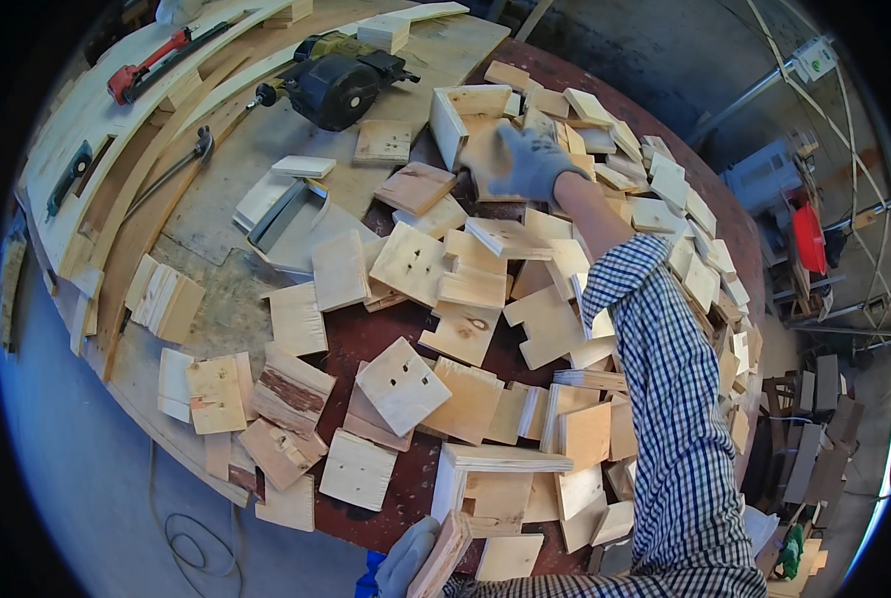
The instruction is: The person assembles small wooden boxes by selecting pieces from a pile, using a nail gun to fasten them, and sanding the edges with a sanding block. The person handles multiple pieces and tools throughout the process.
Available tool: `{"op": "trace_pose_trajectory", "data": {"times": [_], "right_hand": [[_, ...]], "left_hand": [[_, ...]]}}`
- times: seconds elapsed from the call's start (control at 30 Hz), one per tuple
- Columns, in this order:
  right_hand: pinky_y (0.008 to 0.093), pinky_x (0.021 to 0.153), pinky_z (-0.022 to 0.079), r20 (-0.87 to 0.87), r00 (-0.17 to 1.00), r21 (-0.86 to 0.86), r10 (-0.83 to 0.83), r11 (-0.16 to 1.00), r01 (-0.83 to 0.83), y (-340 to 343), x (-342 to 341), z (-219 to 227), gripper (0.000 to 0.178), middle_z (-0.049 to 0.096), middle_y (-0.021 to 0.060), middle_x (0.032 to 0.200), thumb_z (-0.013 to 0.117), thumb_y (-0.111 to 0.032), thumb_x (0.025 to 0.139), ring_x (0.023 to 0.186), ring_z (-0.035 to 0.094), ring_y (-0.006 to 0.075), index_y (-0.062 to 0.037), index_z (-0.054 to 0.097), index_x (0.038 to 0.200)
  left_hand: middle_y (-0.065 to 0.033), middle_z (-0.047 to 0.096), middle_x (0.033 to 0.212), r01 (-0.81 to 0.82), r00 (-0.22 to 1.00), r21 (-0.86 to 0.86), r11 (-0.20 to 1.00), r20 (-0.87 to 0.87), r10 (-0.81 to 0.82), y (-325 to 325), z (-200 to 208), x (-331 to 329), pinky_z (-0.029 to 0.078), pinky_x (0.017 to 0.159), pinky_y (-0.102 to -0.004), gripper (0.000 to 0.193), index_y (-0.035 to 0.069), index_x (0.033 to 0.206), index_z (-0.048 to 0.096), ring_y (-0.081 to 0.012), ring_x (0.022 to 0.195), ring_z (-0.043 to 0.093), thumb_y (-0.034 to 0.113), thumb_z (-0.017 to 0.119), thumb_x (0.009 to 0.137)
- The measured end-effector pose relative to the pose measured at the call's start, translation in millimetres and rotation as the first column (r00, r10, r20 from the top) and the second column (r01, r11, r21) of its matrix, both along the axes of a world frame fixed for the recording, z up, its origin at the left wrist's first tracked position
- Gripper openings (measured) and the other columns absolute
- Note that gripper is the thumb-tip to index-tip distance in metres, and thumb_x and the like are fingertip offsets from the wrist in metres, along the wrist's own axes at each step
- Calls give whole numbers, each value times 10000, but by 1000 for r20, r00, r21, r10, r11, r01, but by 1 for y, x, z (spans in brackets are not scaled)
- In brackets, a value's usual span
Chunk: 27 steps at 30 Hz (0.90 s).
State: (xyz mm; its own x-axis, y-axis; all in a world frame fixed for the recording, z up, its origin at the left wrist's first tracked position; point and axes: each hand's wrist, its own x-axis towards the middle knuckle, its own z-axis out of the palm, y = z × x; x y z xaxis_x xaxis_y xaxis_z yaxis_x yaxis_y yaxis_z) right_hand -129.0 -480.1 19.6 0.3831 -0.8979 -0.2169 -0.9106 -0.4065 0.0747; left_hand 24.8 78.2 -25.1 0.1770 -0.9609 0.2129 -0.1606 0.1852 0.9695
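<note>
Holding a thick wooden block on edge in the gloved left hand, close to the near edge of the dark red table, and pressing the fingers against the left side of that block to grip it. Reaching far across the heap with the gloved right hand, resting its fingers at a blurred wooden board just beside an upright pale board; not showing clearly enough to tell whether pinching or only touching.

Judging by the layout, probably getting only partway through: finding a few boards standing at right angles to others, near the right hand and again in a corner-shaped group near the left, without being able to tell whether fastened or merely leaning. Facing far more loose pieces, scattered and overlapping: a notched block, a pale square block with dark holes, a bark-streaked block, and a dense pile along the right side. Leaving the coil nailer and the claw hammer lying well apart from both hands.
</note>
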Motion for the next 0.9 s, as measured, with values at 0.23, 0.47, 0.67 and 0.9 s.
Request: {"op": "trace_pose_trajectory", "data": {"times": [0.23,0.47,0.67,0.9], "right_hand": [[488,1226,342,-267,960,-394,82,900,-187,0,-31,14,791,488,126,1571,744,-236,860,1469,442,359,-160,438,1586],[527,1236,274,-602,783,-215,158,912,-349,15,8,1,447,546,85,1525,652,-282,943,1494,425,261,-196,683,1380],[461,1168,366,-235,942,-29,240,967,-254,11,10,-20,471,649,95,1417,600,-409,961,1337,590,288,-189,694,1367],[508,1015,537,63,981,252,184,948,-194,20,65,7,861,698,155,1361,508,-839,891,1272,660,367,-186,671,1428]], "left_hand": [[-281,692,1279,35,997,41,999,-63,-32,3,-5,2,639,783,-381,802,-136,1484,492,-300,950,762,570,453,1106],[-291,704,1233,-37,997,-21,999,-67,36,2,-9,-4,642,764,-390,752,-144,1474,495,-303,943,761,520,455,1123],[-254,721,1128,-35,998,36,999,-60,37,2,-2,-3,621,731,-379,726,-156,1412,542,-280,886,741,506,442,1131],[-178,690,1028,46,995,301,953,-98,-17,-6,14,2,575,712,-352,638,-128,1337,584,-242,811,702,462,440,1140]]}}
